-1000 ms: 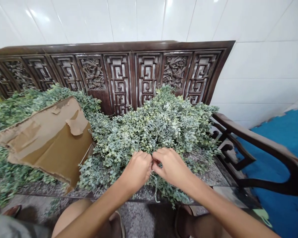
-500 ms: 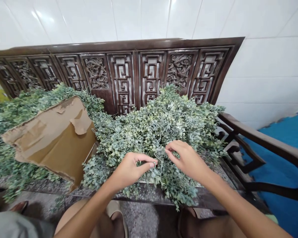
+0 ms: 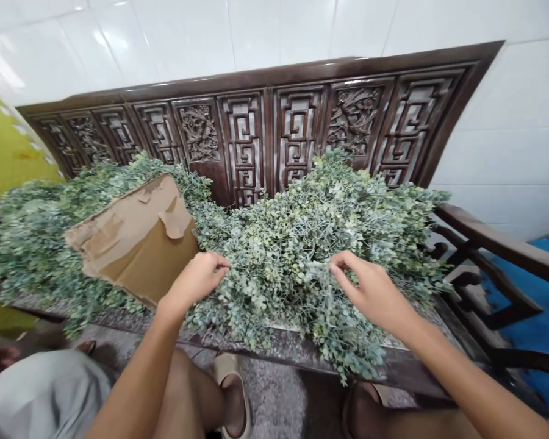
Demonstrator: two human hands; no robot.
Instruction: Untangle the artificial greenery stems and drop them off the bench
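Note:
A large heap of artificial grey-green leafy sprigs (image 3: 279, 244) lies across the seat of a dark carved wooden bench (image 3: 238, 79). My left hand (image 3: 200, 279) is at the left part of the near heap, thumb and fingers pinched together at the leaves; what is between them, if anything, is too small to make out. To the right, my right hand (image 3: 373, 289) has thumb and forefinger closed on the end of a pale leafy sprig (image 3: 321, 275). A torn piece of brown cardboard (image 3: 137, 244) stands tilted among the foliage, just left of my left hand.
More foliage (image 3: 32, 225) covers the bench's left end. The curved wooden armrest (image 3: 498, 244) bounds the right side, with blue material (image 3: 531, 323) beyond it. White tiles (image 3: 283, 30) rise behind. Another person's grey-clad leg (image 3: 50, 390) is at lower left.
My left hand has moved left, away from my right hand, toward the cardboard. My right hand stays by the same part of the heap. The view has shifted, showing more yellow at the left.

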